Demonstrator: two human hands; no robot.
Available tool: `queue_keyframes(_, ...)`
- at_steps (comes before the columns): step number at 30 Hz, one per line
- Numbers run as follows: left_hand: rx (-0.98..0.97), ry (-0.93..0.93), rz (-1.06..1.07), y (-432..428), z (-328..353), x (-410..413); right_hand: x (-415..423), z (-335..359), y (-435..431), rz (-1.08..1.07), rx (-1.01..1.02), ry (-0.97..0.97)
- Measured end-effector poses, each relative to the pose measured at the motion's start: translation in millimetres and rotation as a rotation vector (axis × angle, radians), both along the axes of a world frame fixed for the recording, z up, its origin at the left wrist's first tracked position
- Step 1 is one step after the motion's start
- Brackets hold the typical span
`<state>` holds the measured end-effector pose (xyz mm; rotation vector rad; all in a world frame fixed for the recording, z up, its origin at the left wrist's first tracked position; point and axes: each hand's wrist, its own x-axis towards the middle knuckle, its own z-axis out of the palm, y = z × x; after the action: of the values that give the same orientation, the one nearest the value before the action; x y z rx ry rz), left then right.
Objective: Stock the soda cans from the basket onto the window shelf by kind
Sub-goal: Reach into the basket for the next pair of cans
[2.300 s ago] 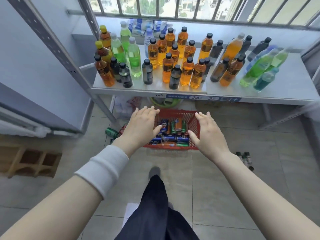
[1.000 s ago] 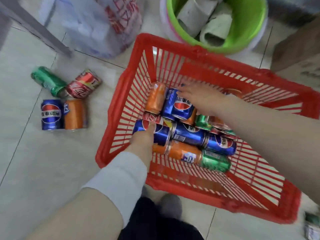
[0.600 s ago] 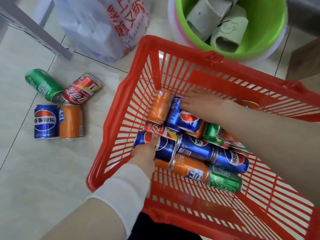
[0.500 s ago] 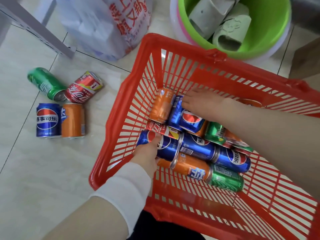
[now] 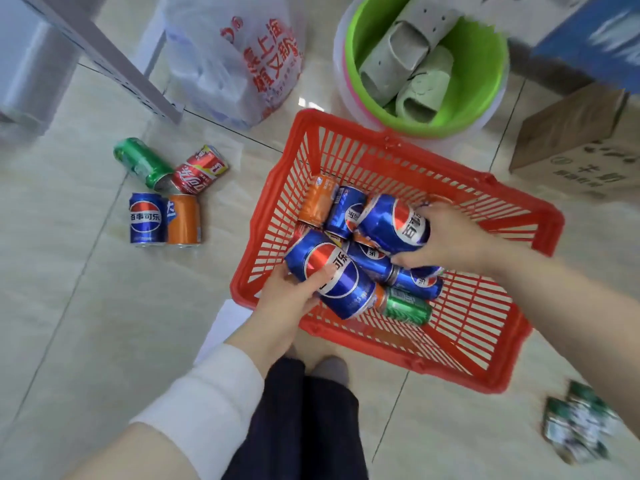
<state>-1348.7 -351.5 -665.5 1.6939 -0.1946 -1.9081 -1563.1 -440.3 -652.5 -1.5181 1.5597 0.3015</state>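
Observation:
A red plastic basket [image 5: 485, 341] sits on the tiled floor with several soda cans lying inside. My left hand [image 5: 287, 299] grips a blue Pepsi can [image 5: 332, 275], raised above the pile at the basket's near left. My right hand [image 5: 446, 237] grips a second blue Pepsi can [image 5: 391, 223], lifted over the basket's middle. Below them lie more blue cans, an orange can [image 5: 317, 204] and a green can [image 5: 407, 308]. The window shelf is out of view.
On the floor left of the basket lie a green can [image 5: 142, 162], a red can [image 5: 199, 169], a blue can [image 5: 147, 218] and an orange can [image 5: 183, 220]. A green bucket [image 5: 485, 74], a plastic bag [image 5: 239, 57], a cardboard box [image 5: 575, 143] and a shelf leg [image 5: 114, 60] stand behind. Green cans [image 5: 575, 424] lie at the lower right.
Both hands have closed round blue cans and lifted them off the pile. Earlier they were reaching down into the basket from a standing view of the shelf.

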Motion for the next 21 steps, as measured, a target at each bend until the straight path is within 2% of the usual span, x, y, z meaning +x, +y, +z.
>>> queue_keyframes(3,-0.054,0.101,-0.013,9,68,9,4,77,39,-0.311,0.113,-0.277)
queue_keyframes(8,-0.047,0.25,0.022,18,201,18,14,215,85,-0.642,0.186,-0.524)
queue_keyframes(14,-0.085,0.371,0.035,26,343,20,32,354,117,-0.813,0.202,-0.733)
queue_keyframes(21,-0.221,0.407,-0.041,25,446,37,50,460,145,-0.976,0.276,-1.08)
